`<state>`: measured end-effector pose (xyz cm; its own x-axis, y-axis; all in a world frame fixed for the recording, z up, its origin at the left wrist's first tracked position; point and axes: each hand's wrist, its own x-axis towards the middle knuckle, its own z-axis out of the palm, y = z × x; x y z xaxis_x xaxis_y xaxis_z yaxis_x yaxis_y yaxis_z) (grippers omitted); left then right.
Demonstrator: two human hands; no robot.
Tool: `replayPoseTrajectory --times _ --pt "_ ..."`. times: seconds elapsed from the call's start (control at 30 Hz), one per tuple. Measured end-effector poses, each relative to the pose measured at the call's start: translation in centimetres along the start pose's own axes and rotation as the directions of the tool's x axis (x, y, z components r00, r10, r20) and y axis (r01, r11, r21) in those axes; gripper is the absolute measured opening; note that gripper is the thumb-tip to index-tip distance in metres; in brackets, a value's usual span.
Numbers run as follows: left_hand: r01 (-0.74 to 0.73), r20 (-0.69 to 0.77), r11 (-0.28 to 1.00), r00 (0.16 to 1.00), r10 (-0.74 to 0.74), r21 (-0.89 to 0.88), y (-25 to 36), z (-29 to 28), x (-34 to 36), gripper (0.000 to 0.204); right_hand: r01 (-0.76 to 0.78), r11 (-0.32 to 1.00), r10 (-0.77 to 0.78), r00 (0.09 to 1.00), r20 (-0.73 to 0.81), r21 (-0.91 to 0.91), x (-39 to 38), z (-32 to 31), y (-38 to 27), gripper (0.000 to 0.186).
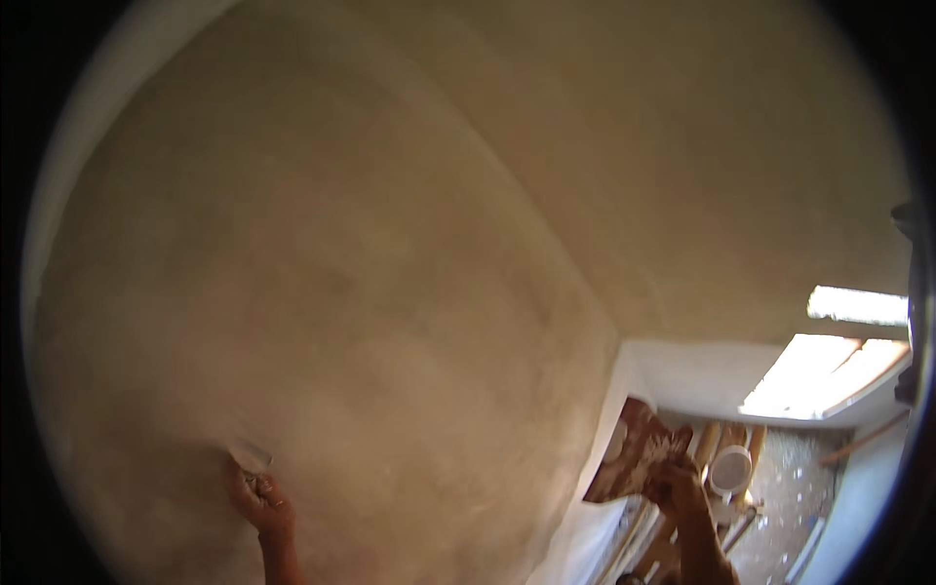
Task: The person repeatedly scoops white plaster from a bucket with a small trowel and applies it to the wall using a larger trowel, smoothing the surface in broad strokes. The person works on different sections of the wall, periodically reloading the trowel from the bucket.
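Observation:
Against the large beige plastered surface (341, 244), my left hand (255, 495) is closed on a scraper (252, 453) with a flat blade, low at the left. At the lower right, my right hand (678, 480) grips a reddish-brown flat board (624, 453) smeared with pale paste. The scraper's edge is blurred, so its exact contact with the plaster is hard to tell.
A second plastered plane (682, 175) meets the surface along a crease. Bright window openings (799, 375) are at the right. Below, behind the board, are wooden planks (756, 444), a white bucket (730, 470) and a speckled floor (790, 487).

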<state>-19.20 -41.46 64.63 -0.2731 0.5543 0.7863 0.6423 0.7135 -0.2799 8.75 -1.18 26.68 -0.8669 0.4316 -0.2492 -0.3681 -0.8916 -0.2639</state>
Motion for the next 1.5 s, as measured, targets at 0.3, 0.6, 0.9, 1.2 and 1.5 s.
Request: replayPoseTrajectory --times 0.3,0.6,0.9,1.2,1.5 --pt "-0.118 -0.005 0.843 0.990 0.141 0.524 -1.9 -7.2 0.7 0.044 0.011 0.934 -0.021 1.000 -0.023 -0.357 11.8 16.1 -9.8 0.012" --pt "-0.083 -0.144 0.827 0.970 0.194 0.556 4.3 -9.2 0.7 0.033 0.867 0.187 -0.518 0.486 0.704 -0.462 21.1 51.9 -24.8 0.019" --pt "-0.008 0.023 0.679 1.000 -0.013 0.734 9.0 -20.9 -13.3 0.024 0.883 -0.071 -0.548 0.355 0.758 -0.464 15.1 63.4 -22.5 0.026" --pt "0.067 -0.020 0.751 0.997 -0.071 0.657 14.6 -25.6 -23.2 0.024 0.817 -0.303 -0.545 0.274 0.793 -0.490 11.3 64.0 -16.4 0.029" --pt "0.066 -0.144 0.845 0.990 0.013 0.531 21.1 -32.0 -24.2 0.030 0.848 -0.485 -0.262 0.093 0.960 -0.215 -3.1 58.0 -9.6 0.031"
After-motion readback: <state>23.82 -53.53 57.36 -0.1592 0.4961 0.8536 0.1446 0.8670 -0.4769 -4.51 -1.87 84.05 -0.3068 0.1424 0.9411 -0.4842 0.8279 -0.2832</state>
